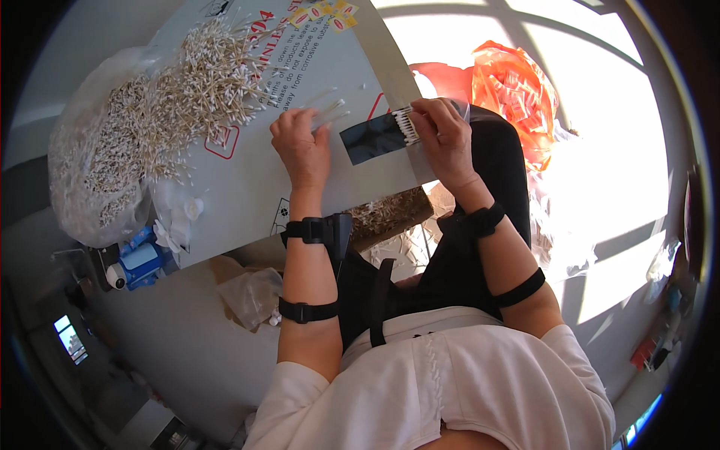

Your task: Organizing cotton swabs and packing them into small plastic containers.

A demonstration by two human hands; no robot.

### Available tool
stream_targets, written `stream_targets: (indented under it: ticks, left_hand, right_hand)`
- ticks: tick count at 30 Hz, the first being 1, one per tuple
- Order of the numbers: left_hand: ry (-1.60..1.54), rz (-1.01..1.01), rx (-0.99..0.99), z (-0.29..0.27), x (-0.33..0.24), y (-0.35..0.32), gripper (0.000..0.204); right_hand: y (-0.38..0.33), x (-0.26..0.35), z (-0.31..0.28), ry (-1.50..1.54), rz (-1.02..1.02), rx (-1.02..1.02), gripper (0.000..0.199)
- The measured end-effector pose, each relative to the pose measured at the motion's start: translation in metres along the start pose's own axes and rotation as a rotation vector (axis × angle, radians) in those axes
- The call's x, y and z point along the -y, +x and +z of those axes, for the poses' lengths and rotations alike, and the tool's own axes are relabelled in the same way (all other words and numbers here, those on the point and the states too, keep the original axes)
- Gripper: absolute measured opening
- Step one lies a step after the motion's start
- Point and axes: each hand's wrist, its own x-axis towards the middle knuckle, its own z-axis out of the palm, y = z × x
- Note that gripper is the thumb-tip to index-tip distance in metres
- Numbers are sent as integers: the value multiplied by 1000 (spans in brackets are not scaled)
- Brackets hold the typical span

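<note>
My right hand (444,137) grips a small black packet (373,138) with a row of white-tipped cotton swabs (406,124) sticking out of its right end. My left hand (300,146) rests on the grey cardboard sheet (247,180), fingers curled over a few loose swabs (330,112) next to the packet. A big heap of loose cotton swabs (199,86) lies on the cardboard to the left of my left hand. Both forearms wear black straps.
A clear plastic bag full of swabs (101,157) sits at the far left. An orange plastic bag (514,90) lies to the right on the sunlit floor. A blue and white object (139,262) and crumpled plastic (251,292) lie below the cardboard's edge.
</note>
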Motion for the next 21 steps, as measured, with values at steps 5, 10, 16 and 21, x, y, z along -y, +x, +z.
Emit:
stream_targets:
  ticks: [5, 10, 16, 21]
  left_hand:
    - [14, 12, 66, 3, 5, 5, 19]
    - [-49, -16, 5, -4, -8, -33, 16]
    - [-107, -27, 51, -21, -2, -43, 22]
    - [-108, -284, -197, -28, 48, -10, 28]
  right_hand:
    - [15, 22, 53, 2, -68, 211, 23]
    - [37, 18, 90, -318, -396, 119, 33]
    - [13, 13, 107, -261, -445, 208, 33]
    - [-4, 26, 99, -146, -353, 189, 34]
